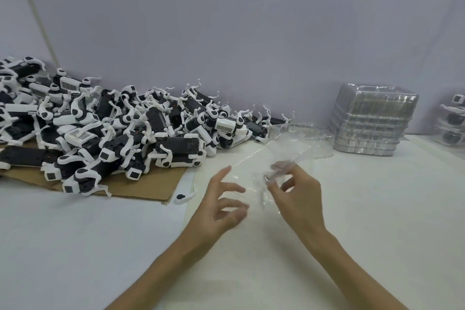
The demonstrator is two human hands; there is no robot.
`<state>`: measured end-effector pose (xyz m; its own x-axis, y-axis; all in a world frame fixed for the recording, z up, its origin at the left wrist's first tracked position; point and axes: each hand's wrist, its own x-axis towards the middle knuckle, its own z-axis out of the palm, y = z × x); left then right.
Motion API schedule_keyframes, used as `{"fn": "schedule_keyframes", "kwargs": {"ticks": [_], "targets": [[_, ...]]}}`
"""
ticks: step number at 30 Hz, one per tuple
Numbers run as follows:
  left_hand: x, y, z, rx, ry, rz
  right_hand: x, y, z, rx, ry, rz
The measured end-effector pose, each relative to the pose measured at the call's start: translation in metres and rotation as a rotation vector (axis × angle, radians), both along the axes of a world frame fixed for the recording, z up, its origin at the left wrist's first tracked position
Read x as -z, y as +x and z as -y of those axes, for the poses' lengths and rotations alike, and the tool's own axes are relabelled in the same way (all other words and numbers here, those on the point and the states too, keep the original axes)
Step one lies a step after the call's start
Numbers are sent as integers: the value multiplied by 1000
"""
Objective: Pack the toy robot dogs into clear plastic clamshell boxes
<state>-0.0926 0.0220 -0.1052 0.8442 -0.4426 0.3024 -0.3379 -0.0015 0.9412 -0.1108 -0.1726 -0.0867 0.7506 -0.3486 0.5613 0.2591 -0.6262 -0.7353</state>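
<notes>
A big heap of black-and-white toy robot dogs (pixel 105 128) lies on brown cardboard (pixel 141 187) at the left. In the middle, a clear plastic clamshell box (pixel 284 156) hangs opened above the white table. My right hand (pixel 299 196) pinches its near edge between thumb and fingers. Just left of the clamshell is my left hand (pixel 224 206), its fingers spread and loosely bent, close to the plastic; whether it touches the plastic I cannot tell.
A stack of empty clear clamshells (pixel 372 121) stands at the back right against the wall. Packed boxes (pixel 453 121) sit at the far right edge. A loose white-and-black dog part (pixel 185 197) lies by the cardboard's corner. The white table (pixel 88 246) spreads in front.
</notes>
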Motion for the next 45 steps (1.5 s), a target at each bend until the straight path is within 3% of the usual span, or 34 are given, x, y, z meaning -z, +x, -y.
{"fn": "schedule_keyframes", "kwargs": {"ticks": [3, 8, 16, 20, 25, 34, 40, 43, 45], "targets": [[-6, 6, -2, -26, -60, -203, -5, 0, 12, 69, -53, 186], [-9, 0, -14, -90, -100, -129, -11, -1, 20, 32, -335, 405], [-21, 2, -19, 59, -265, -240, -1, -8, -10, -262, -638, 313], [-22, 6, -23, 67, -398, -356, -1, -8, -13, -282, -626, 245], [-16, 17, -30, -26, -502, -512, -3, -9, -6, -298, -469, 166], [-6, 18, -31, -51, -308, -597, 4, -4, -4, -291, -504, -6], [-7, 18, -30, -22, -198, -573, 5, 1, 3, -273, -483, 0], [-3, 19, -28, -153, -297, -598, 2, 0, 4, -221, -489, 46], [-3, 19, -28, -350, -299, -491, -2, -1, 6, -190, -477, 45]]}}
